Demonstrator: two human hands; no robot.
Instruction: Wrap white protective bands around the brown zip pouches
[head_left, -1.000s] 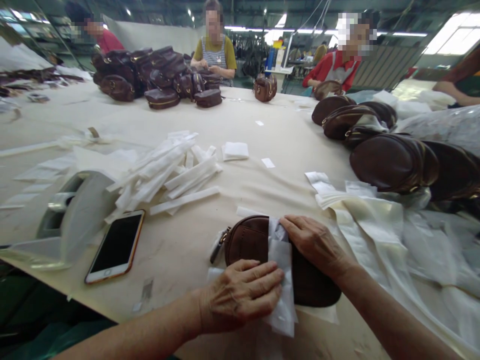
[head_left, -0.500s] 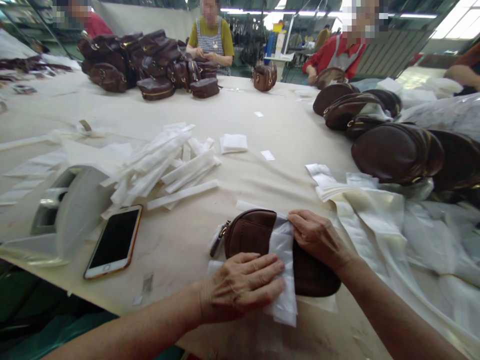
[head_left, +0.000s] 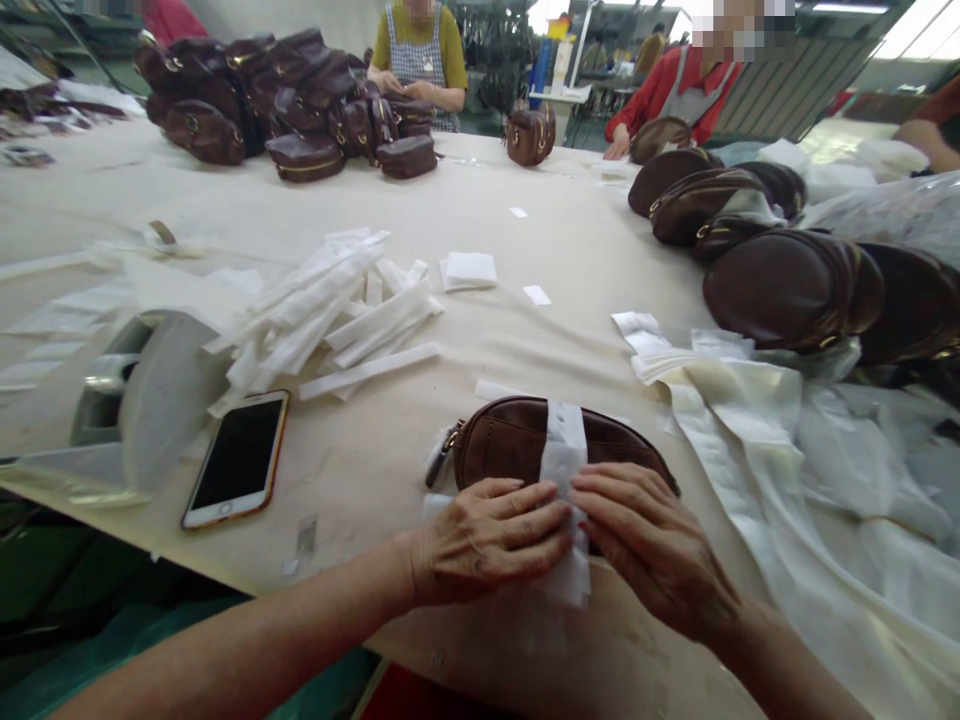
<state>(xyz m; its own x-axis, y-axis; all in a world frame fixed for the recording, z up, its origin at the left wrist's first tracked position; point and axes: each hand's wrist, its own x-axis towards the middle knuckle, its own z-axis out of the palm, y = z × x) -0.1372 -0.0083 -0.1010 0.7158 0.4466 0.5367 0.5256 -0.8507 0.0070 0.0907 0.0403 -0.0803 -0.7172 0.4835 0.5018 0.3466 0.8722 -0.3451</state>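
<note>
A dark brown leather bag (head_left: pixel 502 440) with a zipper pull at its left end lies on the table in front of me. Across its middle runs a strip of white tissue paper (head_left: pixel 565 440), whose loose end hangs over the near edge. My left hand (head_left: pixel 495 540) rests flat on the bag and strip, fingers stretched out. From the other side my right hand (head_left: pixel 652 540) lies over the strip and the bag's right half, its fingers extended too. The fingertips of both hands almost meet on the paper.
Left of the bag are a phone (head_left: pixel 236 460), a tape dispenser (head_left: pixel 142 400) and a heap of white paper strips (head_left: pixel 330 310). Long white sheets (head_left: pixel 742 420) lie at right, below several brown bags (head_left: pixel 780 290). More bags (head_left: pixel 300 110) are piled at the back, near co-workers.
My right hand has come down from the bag's top edge to the middle of the strip. The strip now lies over the top edge. My left hand stays on the bag.
</note>
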